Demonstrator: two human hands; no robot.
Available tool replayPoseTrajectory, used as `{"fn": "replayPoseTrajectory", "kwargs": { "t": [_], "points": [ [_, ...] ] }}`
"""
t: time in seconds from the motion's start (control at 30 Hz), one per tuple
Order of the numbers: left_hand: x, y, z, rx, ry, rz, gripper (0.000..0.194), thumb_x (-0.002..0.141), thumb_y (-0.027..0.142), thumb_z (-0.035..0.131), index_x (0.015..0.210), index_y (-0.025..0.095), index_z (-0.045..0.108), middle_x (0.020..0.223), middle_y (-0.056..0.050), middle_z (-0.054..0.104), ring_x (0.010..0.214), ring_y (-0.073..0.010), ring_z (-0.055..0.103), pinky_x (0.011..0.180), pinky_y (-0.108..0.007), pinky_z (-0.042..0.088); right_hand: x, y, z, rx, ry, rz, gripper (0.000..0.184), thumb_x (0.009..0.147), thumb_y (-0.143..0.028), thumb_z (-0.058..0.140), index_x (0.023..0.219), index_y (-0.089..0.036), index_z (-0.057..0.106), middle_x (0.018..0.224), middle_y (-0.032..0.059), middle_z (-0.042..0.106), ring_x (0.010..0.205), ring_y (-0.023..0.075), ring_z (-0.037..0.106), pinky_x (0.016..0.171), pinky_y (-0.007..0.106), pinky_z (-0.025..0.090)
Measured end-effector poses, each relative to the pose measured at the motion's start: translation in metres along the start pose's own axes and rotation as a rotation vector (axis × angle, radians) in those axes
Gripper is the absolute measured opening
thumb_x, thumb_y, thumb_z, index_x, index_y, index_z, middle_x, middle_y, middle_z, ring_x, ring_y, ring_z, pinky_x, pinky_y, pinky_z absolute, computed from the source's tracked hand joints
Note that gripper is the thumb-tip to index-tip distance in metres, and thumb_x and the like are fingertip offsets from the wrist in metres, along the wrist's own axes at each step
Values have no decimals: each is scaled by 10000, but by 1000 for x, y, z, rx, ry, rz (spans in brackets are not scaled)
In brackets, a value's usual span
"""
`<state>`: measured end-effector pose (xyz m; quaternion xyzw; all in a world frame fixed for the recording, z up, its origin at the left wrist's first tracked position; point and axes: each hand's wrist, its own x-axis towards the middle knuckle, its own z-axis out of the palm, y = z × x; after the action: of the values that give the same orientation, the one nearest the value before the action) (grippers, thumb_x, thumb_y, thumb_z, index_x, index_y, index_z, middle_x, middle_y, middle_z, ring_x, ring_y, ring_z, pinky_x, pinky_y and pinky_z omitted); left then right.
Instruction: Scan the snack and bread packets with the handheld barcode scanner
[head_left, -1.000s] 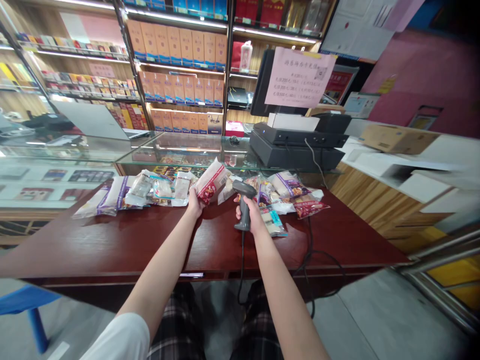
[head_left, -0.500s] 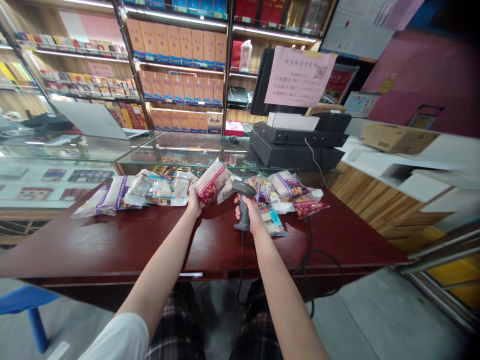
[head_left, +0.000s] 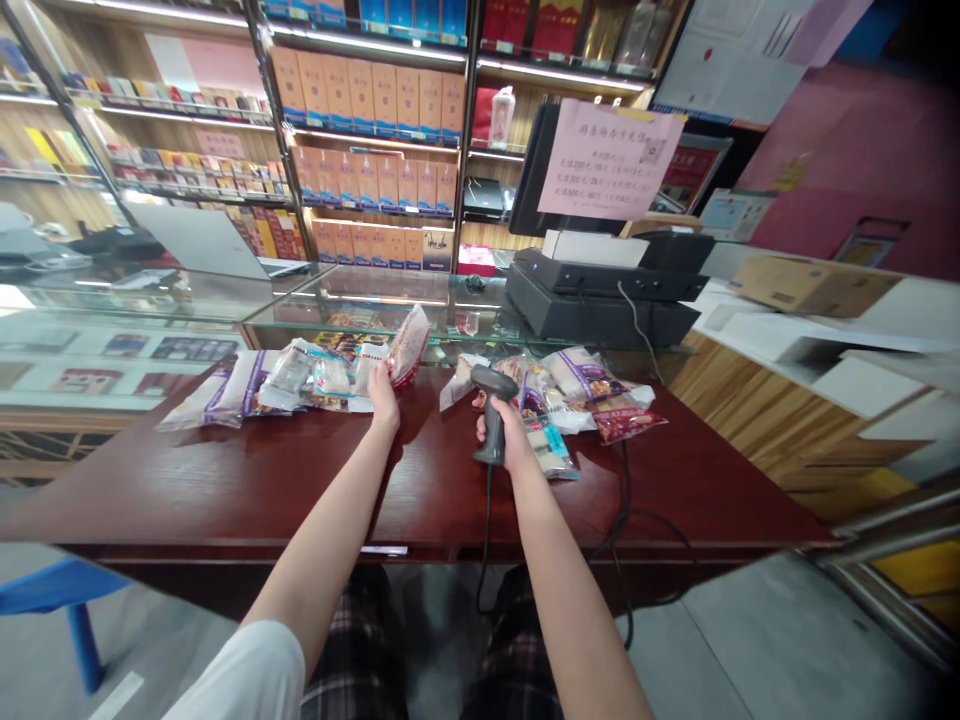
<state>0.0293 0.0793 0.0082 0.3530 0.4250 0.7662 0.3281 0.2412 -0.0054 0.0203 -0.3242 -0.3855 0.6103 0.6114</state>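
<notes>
My left hand [head_left: 384, 398] is closed on a red-and-white snack bag [head_left: 409, 346], which stands tilted up near the back edge of the table. Just left of it lies a row of snack bags [head_left: 251, 385], some with purple bands and some clear with blue. In my right hand [head_left: 511, 432] is a grey barcode scanner [head_left: 493, 415], held upright by its handle, its cable hanging down over the table's front edge. Behind and right of the scanner, a second heap of bags [head_left: 581, 375] includes a red one [head_left: 628, 422] and a blue-and-clear one [head_left: 553, 450].
The dark red table [head_left: 300, 490] backs onto a glass display counter [head_left: 352, 285]. A black cash register base [head_left: 600, 305] and a monitor with a pink sign [head_left: 609, 160] stand at the back right. A black cable [head_left: 626, 500] loops over the table's right side. A blue stool [head_left: 75, 600] is at the lower left.
My left hand has turned the red-and-white bag more upright and moved it slightly left, toward the row of bags. My right hand keeps the scanner in nearly the same place. The view has shifted slightly.
</notes>
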Motion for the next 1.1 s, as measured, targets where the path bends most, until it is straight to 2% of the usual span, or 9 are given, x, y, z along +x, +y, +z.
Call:
{"fn": "replayPoseTrajectory", "kwargs": {
  "t": [0.1,0.2,0.37,0.5,0.67,0.8,0.9,1.0,1.1],
  "points": [
    [-2,12,-7,226,144,230,423,892,368,556,1247,140,531,1303,-146,529,1279,-239,475,1145,-390,313,0,0,1,7,3,-10,307,745,-455,697,866,-186,611,678,7,682,399,93,496,362,224,397],
    [-4,27,-15,597,277,462,559,849,379,619,1336,137,494,1332,-182,479,1315,-301,418,1154,-468,274,-1,0,2,32,22,-19,315,716,-439,723,863,-189,601,821,26,722,412,84,510,361,227,412],
    [5,40,-33,964,357,400,610,856,407,594,1388,134,477,1490,-246,306,1424,-398,252,1162,-602,152,0,3,-1,12,6,-19,313,748,-456,702,888,-187,623,715,11,694,408,90,509,367,221,406],
    [12,36,-46,1065,270,367,675,849,388,580,1440,105,419,1570,-276,190,1491,-423,79,1152,-680,45,1,4,-3,-13,-9,-17,310,763,-468,686,886,-188,630,620,-5,651,403,102,503,372,225,398],
    [6,31,-41,1082,138,527,593,890,349,516,1432,122,435,1600,-249,153,1517,-387,-6,1167,-667,-5,0,1,-1,-8,4,-25,315,740,-469,703,866,-191,621,680,2,682,399,95,502,373,228,403],
    [-1,24,-29,1046,-20,611,542,898,324,521,1396,117,467,1539,-249,277,1509,-360,109,1193,-615,51,-1,0,0,0,6,-25,301,746,-455,700,862,-189,620,694,3,689,402,93,509,376,223,399],
    [-9,15,-19,995,-287,638,533,902,351,542,1383,131,473,1462,-236,393,1447,-348,283,1183,-565,186,-2,0,-1,-15,-2,-12,318,758,-466,687,877,-177,626,622,-7,656,393,99,506,375,224,391],
    [-18,4,-10,981,-566,640,557,906,394,559,1403,165,456,1401,-198,477,1353,-324,420,1137,-507,303,-2,0,0,-4,28,-22,325,727,-458,707,872,-184,612,742,10,703,399,92,514,366,231,399],
    [-27,-4,-5,1020,-688,587,559,901,411,577,1393,171,468,1375,-184,518,1299,-317,472,1109,-483,337,-2,-1,2,2,38,-16,323,708,-452,717,859,-192,599,825,17,723,401,83,515,364,234,409]
  ]
}}
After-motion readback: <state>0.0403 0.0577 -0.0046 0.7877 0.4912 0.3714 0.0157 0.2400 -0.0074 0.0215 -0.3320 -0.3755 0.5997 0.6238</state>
